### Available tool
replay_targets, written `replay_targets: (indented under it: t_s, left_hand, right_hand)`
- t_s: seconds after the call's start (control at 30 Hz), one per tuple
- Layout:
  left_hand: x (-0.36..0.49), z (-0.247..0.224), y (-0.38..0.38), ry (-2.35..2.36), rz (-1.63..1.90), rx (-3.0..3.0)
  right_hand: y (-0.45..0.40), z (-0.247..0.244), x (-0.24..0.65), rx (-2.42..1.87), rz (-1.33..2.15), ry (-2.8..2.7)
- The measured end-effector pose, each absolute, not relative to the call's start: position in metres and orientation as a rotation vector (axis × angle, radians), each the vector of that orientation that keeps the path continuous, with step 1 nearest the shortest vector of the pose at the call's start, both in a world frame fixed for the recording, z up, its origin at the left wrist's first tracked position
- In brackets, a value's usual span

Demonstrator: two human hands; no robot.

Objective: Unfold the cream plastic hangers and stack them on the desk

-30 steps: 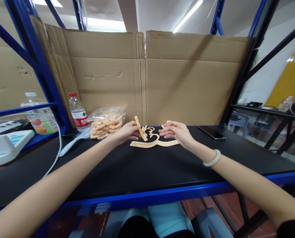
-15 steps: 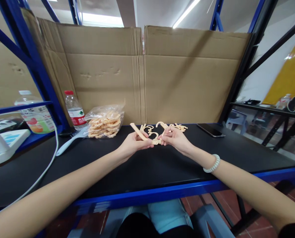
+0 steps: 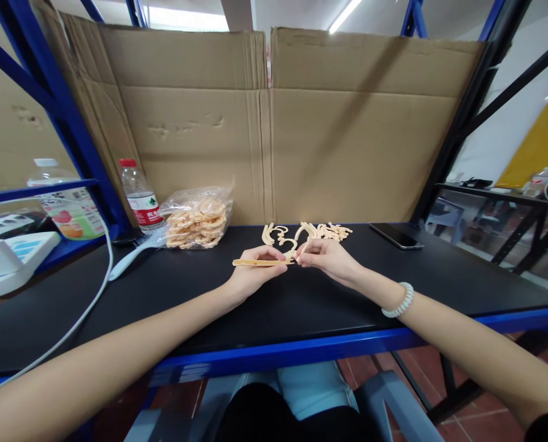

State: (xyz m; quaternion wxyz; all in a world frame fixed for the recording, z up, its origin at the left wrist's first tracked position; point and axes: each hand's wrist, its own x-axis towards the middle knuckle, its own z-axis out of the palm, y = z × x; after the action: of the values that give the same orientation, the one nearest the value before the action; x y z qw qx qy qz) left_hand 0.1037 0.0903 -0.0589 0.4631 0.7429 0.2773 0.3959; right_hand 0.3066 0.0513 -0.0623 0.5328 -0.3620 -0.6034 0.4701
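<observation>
Now both hands work close together above the bench [image 3: 255,313]!
Left hand [image 3: 256,270] pinches a beige strip [image 3: 255,263]; right hand [image 3: 324,258] grips a small piece, loose parts [image 3: 333,232] towards the far edge.

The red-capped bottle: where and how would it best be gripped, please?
Probably around the clear upper part of the bottle, below its red cap, coming from the front and above. It stands upright with that part exposed, while the bag crowds its lower right and the blue post its left.
</observation>
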Motion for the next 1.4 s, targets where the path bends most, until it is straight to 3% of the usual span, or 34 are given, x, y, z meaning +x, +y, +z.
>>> replay_targets:
  t_s: [0.47, 1.4]
  left_hand:
    - [0.105, -0.06, 0.089, 0.585, 1.013, 1.917]
    - [0.108, -0.058, 0.079, 0.57, 1.111, 1.945]
  right_hand:
    - [0.047, -0.063, 0.304, -0.836, 1.366, -1.38]
    - [0.045, -0.065, 0.291, -0.752, 1.122, -1.381]
